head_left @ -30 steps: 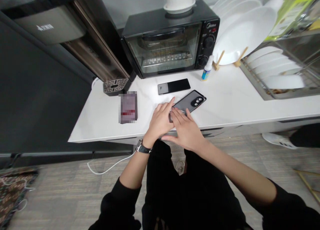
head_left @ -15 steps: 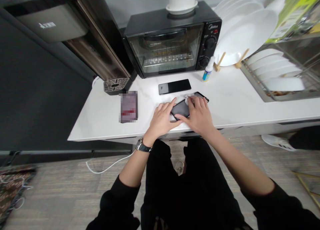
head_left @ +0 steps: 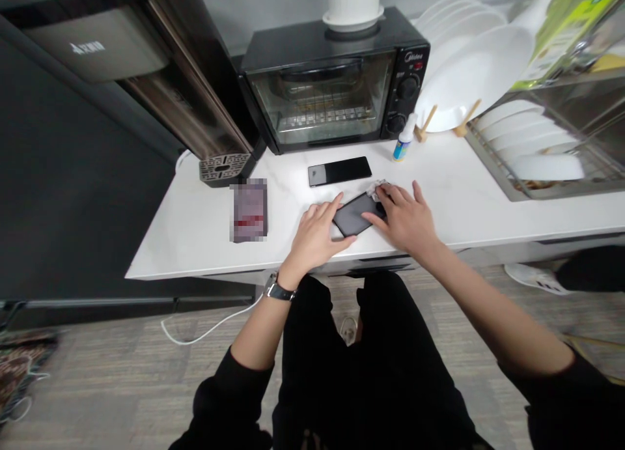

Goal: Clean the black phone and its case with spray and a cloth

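Note:
A dark smartphone lies flat on the white counter in front of me. My left hand grips its left end, thumb on the near edge and fingers at the far edge. A crumpled whitish cloth or tissue is under the fingertips of my right hand, pressed at the phone's right end; the right thumb rests over the screen. A second black phone lies just beyond, apart from both hands. Behind the right hand stands a small white spray bottle with a blue label.
A black toaster oven stands at the back, a white pot on top. To the left are a drink dispenser and a blurred-out dark item. White plates and a dish rack are at right. Another person's shoe shows below.
My right hand has slid right along the phone with the cloth, uncovering more of the screen. My left hand stays on the phone's left end. The view has shifted slightly.

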The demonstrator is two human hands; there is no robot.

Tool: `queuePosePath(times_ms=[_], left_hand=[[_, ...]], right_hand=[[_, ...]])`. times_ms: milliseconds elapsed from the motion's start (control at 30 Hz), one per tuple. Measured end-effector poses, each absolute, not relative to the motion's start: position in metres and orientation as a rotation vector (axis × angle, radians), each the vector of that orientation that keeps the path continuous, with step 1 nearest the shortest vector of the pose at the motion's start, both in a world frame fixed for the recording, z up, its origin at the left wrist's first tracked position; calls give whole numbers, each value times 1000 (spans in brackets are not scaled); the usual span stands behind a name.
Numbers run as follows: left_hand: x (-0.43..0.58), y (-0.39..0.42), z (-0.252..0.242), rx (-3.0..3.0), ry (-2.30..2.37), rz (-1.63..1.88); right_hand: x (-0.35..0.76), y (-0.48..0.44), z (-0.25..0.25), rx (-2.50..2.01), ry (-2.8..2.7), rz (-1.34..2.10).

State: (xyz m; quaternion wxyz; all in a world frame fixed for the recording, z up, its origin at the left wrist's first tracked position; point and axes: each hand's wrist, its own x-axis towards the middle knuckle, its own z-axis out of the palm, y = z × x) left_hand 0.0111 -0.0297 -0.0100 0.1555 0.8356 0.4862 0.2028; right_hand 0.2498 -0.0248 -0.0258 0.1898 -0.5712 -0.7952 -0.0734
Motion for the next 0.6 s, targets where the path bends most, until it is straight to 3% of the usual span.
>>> queuePosePath(times_ms=[300,600], left_hand=[[8,-29,-11,2394,1364,571],[9,-28,-11,2374,1390,600]], right_hand=[[195,-84,-19,-1221,-2372,96],[247,-39,-31,-1630,-2141,-125]])
